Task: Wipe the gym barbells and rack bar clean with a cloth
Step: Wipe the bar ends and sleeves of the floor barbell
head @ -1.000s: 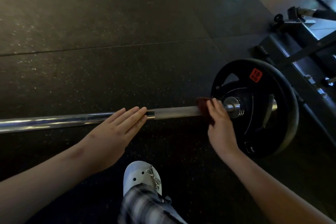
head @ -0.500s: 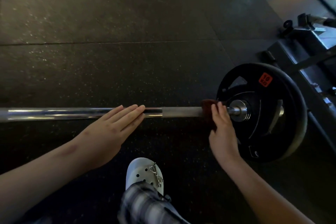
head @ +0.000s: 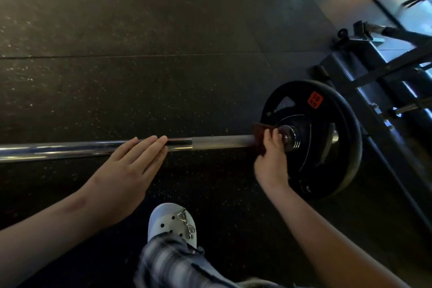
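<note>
From the head view, the barbell lies low across the dark speckled rubber floor, running from the left edge to the right. Its left part is bright chrome with streaks of reflected light. Further right the shine gives way to a dull, pale grey stretch that runs as far as the cloth.

The left hand lies flat on the chrome part, fingers straight and close together, their tips at the spot where a short dark band meets the grey stretch. The right hand is at the right end of that stretch, fingers curled over the bar and gripping the dark reddish cloth bunched round it. A corner of the cloth sticks up on the far side of the fingers.

Just right of that hand sits the shiny ridged collar, then a black weight plate standing on its edge, with an orange label reading 10 KG.

Beyond the plate, at the far right, stands a dark metal rack frame. Near the bottom, a pale clog with metal charms and a plaid trouser leg show between the two forearms.
</note>
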